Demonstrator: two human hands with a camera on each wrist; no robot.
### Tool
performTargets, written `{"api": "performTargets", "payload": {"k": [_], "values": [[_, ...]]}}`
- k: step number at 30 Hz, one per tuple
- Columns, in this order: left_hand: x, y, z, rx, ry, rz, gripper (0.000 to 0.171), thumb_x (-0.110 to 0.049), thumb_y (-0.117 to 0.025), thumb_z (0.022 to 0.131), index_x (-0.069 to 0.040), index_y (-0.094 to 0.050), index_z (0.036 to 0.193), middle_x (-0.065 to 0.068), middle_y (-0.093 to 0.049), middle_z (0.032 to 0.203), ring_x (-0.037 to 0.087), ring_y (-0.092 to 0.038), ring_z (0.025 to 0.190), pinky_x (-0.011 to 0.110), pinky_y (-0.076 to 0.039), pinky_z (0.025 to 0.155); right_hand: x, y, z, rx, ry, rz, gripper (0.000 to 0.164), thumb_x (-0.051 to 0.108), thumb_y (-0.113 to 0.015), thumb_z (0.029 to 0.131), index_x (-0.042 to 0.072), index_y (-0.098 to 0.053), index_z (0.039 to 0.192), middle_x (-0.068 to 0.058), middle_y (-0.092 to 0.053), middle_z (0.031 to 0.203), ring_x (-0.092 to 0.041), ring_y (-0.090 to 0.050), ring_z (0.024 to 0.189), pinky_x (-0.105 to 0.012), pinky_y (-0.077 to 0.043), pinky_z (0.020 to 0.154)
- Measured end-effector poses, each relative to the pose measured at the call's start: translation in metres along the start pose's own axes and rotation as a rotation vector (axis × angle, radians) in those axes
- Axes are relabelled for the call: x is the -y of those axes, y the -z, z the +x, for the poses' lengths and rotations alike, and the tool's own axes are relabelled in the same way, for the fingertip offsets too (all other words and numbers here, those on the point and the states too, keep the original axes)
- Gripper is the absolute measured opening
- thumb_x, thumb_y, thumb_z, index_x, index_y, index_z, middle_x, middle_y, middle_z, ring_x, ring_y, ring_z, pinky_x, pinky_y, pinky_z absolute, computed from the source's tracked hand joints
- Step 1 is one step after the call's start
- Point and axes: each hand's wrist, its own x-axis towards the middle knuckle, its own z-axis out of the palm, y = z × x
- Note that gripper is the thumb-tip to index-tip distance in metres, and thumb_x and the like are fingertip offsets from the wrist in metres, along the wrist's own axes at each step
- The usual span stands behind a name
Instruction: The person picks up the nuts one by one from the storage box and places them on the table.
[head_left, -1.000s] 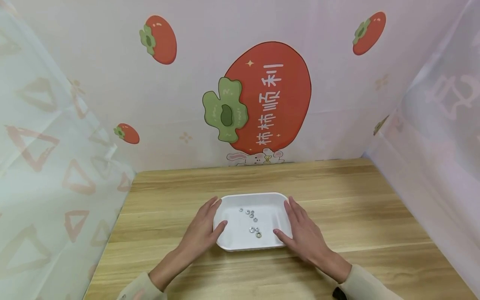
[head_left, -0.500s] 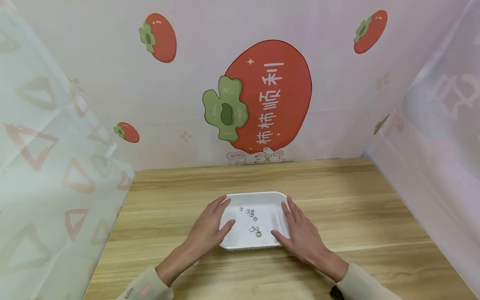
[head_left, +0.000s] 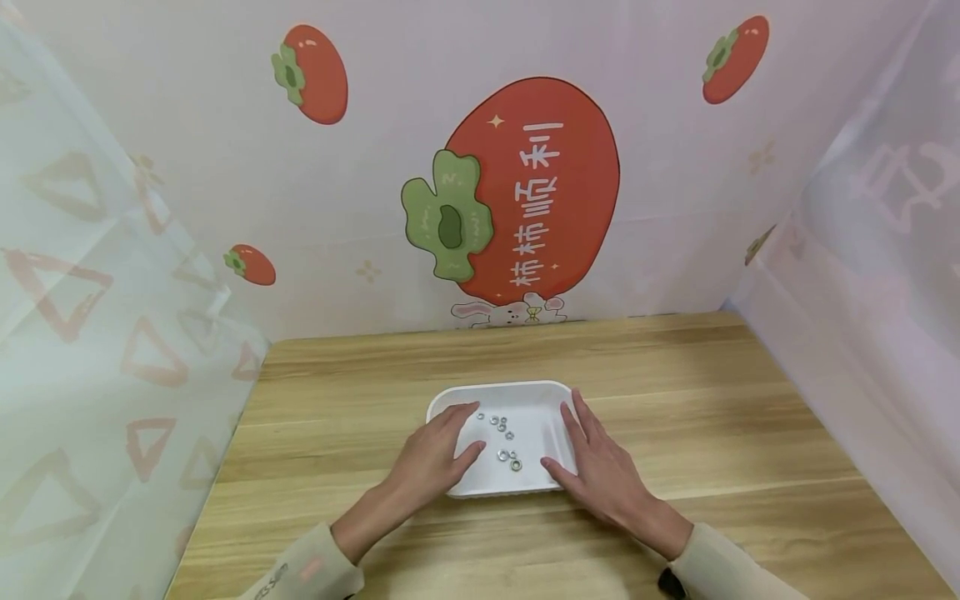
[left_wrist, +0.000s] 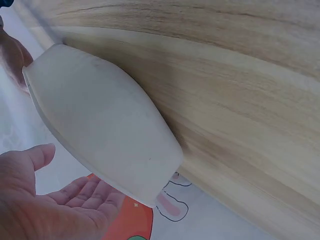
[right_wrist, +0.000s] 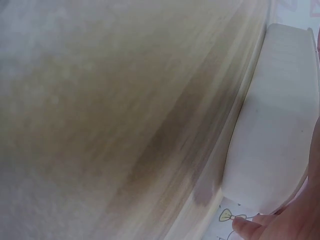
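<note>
A shallow white tray (head_left: 536, 437) rests on the table with several small, silvery, ring-shaped metal pieces (head_left: 515, 465) inside. Whether they are nuts or washers is too small to tell. My left hand (head_left: 435, 454) hovers above the tray's left part, fingers extended, holding nothing. The left wrist view shows that hand (left_wrist: 65, 205) apart from the tray's outer wall (left_wrist: 105, 120). At the tray's right end is my right hand (head_left: 606, 473), its fingers extended along the rim and its thumb over the inside. In the right wrist view, the tray's wall (right_wrist: 275, 120) partly hides this hand.
The wood-grain table (head_left: 675, 375) extends around the tray on all sides. A pale cloth backdrop printed with persimmons (head_left: 555, 192) rises behind its far edge. Similar cloth hangs at the left (head_left: 150, 250) and right (head_left: 862, 275).
My left hand has moved rightward from the tray's left rim to above its inside. The right hand has barely shifted. The tray and metal pieces stay about where they were.
</note>
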Motion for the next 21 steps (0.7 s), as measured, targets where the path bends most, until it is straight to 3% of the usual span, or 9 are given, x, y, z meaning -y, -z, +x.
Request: {"api": "performTargets", "payload": {"k": [10,21], "values": [[-0.002,-0.012,0.007,0.026,-0.017,0.019,0.042,-0.023,-0.079,0.095,-0.006,-0.071,0.133,0.011,-0.075,0.126,0.028,-0.072,0.116,0.046,-0.059,0.095,-0.001,-0.002,0.0,-0.001,0.0,0.005,0.092,0.056,-0.066,0.099,0.001,-0.033,0.164,-0.017,-0.014,0.177,-0.04,-0.036,0.154,-0.06,-0.059,0.091],[-0.005,-0.019,0.015,0.08,-0.002,0.038,0.04,-0.025,-0.082,0.093,-0.007,-0.074,0.129,0.01,-0.076,0.126,0.028,-0.072,0.117,0.046,-0.059,0.097,-0.004,-0.004,0.0,-0.03,0.021,0.005,0.089,0.053,-0.066,0.1,0.0,-0.035,0.163,-0.019,-0.016,0.176,-0.041,-0.039,0.152,-0.057,-0.06,0.087]]}}
